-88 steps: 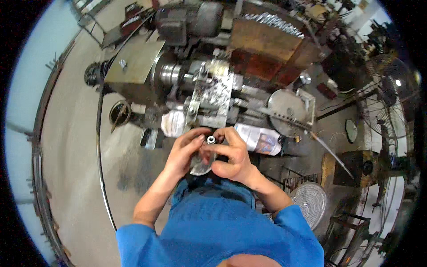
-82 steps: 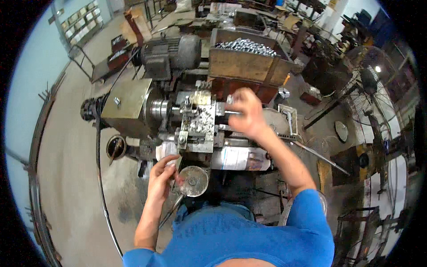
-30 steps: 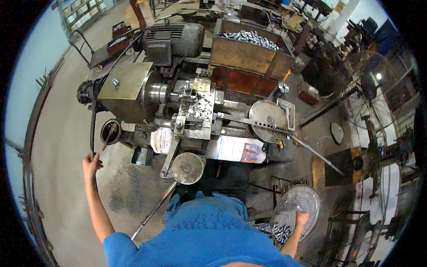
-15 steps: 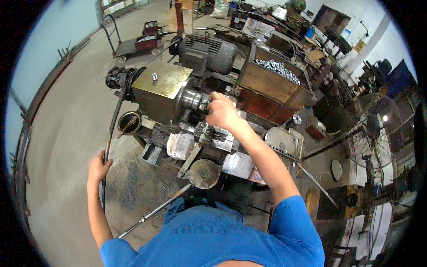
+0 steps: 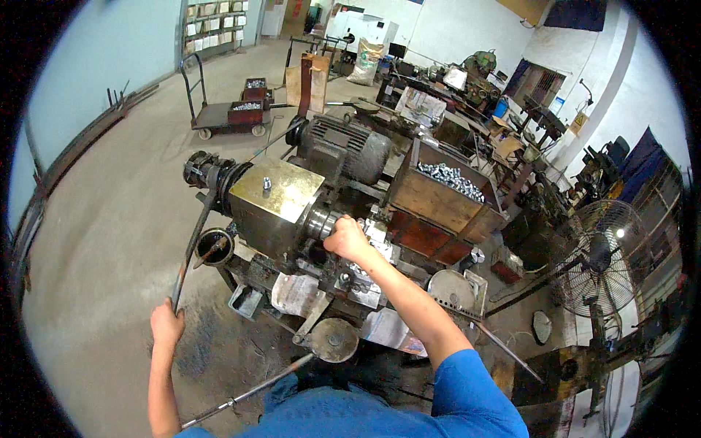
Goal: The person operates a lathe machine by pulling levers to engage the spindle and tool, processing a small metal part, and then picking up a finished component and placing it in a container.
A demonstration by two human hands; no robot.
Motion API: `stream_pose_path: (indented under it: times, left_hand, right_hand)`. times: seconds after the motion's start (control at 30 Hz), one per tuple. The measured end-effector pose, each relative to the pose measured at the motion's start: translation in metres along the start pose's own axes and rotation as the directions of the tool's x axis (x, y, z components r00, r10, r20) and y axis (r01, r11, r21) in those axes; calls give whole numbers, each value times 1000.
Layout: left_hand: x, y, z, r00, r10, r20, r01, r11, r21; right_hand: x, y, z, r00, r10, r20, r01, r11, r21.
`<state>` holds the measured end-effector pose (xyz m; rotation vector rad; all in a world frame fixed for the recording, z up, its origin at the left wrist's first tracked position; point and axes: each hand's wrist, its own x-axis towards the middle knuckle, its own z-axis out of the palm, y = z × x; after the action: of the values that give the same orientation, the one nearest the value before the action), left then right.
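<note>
My left hand [image 5: 167,323] is closed round the lower end of a long dark lever [image 5: 191,255] on the left of a lathe-like machine. That lever runs up to the back end of the headstock [image 5: 266,230]. My right hand [image 5: 347,238], fingers curled together, is right at the front of the shiny round chuck [image 5: 318,222]; whatever it may hold is hidden behind the fingers. On the headstock's brass-coloured top plate [image 5: 292,191] stands a small shiny metal part [image 5: 267,183]. Below my right hand lies the greasy tool slide [image 5: 349,279].
A finned motor [image 5: 349,144] sits behind the headstock. To its right is a wooden box [image 5: 431,197] of small metal parts [image 5: 451,181]. A round-topped handle [image 5: 334,340] and a rod [image 5: 252,390] are near my body. A fan [image 5: 600,252] stands right, a cart [image 5: 219,117] far left.
The view has tilted up, so the machine appears lower and more of the far room shows. My left hand stays on the lever, my right hand at the chuck.
</note>
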<state>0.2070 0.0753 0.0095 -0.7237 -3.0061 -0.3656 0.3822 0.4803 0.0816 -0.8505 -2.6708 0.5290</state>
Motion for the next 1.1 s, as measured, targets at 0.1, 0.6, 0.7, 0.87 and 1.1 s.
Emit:
stream_pose_path:
  times: [0.1,0.6,0.7,0.87,1.1]
  left_hand:
    - [15,-28,10,991,101,-93,-91,991,102]
    - [120,-71,19,753,186,-632,-226,974,17]
    - [82,-10,91,806,-198,-558,-263,724,-637]
    - [57,50,234,929,229,292,-172,963,-208]
    - [114,51,199,749,444,491,-628,712,314]
  right_hand:
    - [3,5,-4,999,34,-23,-33,999,14]
    - [-53,14,-39,934,-208,-292,271,943,195]
    - [-103,38,-67,926,-130,-354,215,953,212]
    - [-194,108,-88,929,92,-358,-61,993,97]
    - [-331,228,-119,786,486,-382,-529,848,-9]
